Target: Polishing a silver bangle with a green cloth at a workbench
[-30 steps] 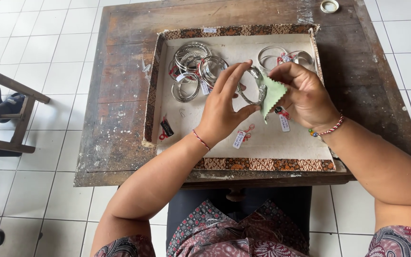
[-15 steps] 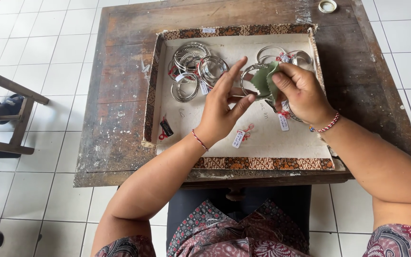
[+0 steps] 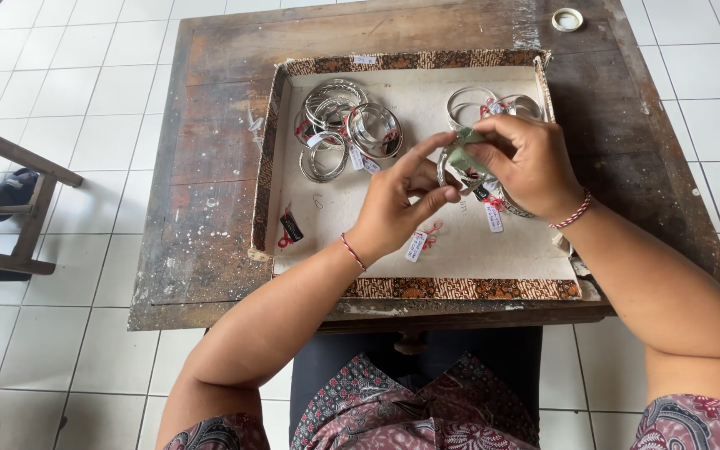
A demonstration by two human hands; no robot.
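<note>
My left hand (image 3: 397, 204) pinches a silver bangle (image 3: 452, 177) by its rim above a shallow tray. My right hand (image 3: 527, 162) presses a small folded green cloth (image 3: 462, 154) against that bangle. A white price tag on red string (image 3: 493, 217) dangles below it. A pile of silver bangles (image 3: 345, 129) lies in the tray's far left part, and a few more bangles (image 3: 485, 104) lie behind my right hand.
The tray (image 3: 460, 288) has a patterned brown rim and a pale lining, and it rests on a worn wooden table (image 3: 210, 208). A loose dark tag (image 3: 291, 227) lies at the tray's left side. A small round lid (image 3: 567, 18) sits at the table's far right corner. A wooden bench (image 3: 10, 208) stands to the left.
The green cloth was spread open a second ago; now it is bunched small under my right fingers. Both hands stay over the tray's middle, the bangle turned slightly.
</note>
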